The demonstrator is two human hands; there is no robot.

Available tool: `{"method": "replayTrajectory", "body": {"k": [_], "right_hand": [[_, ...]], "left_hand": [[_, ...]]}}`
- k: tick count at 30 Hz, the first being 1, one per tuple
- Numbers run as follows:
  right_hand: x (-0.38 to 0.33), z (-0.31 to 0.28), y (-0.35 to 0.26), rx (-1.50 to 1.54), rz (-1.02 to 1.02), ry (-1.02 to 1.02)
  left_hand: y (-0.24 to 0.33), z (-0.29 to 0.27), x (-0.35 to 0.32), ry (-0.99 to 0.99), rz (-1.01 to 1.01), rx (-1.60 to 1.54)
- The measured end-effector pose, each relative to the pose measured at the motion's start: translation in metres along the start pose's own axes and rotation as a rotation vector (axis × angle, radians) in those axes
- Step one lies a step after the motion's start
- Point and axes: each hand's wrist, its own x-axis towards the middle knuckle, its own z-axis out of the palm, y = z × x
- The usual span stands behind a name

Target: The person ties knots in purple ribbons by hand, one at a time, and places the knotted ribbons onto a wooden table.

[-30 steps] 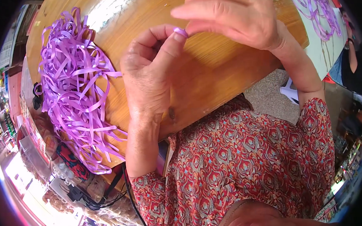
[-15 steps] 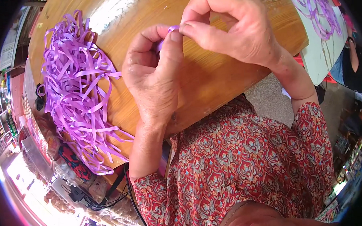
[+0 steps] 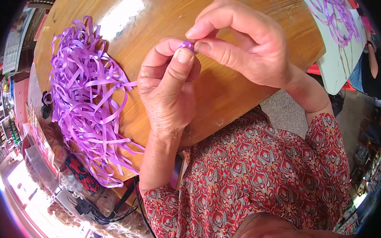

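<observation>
Pinched between thumb and forefinger of my left hand (image 3: 166, 92) is a small folded piece of purple ribbon (image 3: 187, 45), held above the wooden table. Only a short loop of it shows; the rest is hidden by my fingers. My right hand (image 3: 257, 48) is close against its right side. The right thumb tip touches or nearly touches the ribbon, while the right forefinger stands apart from that thumb, above the ribbon. To the left of my left hand lies a large tangled heap of purple ribbons (image 3: 85, 87), some ends trailing toward my forearm.
The wooden table (image 3: 228, 104) spreads under my hands, its near edge by my patterned top. At the far right, more purple ribbons (image 3: 337, 17) lie on a pale green table (image 3: 336, 70), with another person's arm (image 3: 372, 60) beside it. Black cables (image 3: 103, 214) hang at lower left.
Both hands have come slightly nearer to me. The right forefinger has lifted away from its thumb and off the ribbon. My left hand keeps its pinch.
</observation>
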Motion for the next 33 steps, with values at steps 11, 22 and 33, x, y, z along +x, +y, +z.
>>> {"method": "replayTrajectory", "body": {"k": [11, 22, 33], "right_hand": [[0.001, -0.007, -0.003, -0.142, -0.111, -0.089], [-0.003, -0.01, -0.009, -0.065, 0.04, -0.048], [-0.009, -0.012, -0.004, 0.016, 0.2, -0.043]], "left_hand": [[0.003, 0.0, 0.0, -0.049, 0.039, 0.077], [0.005, 0.001, 0.0, -0.08, -0.018, 0.223], [0.003, 0.008, -0.004, 0.075, 0.011, 0.319]]}}
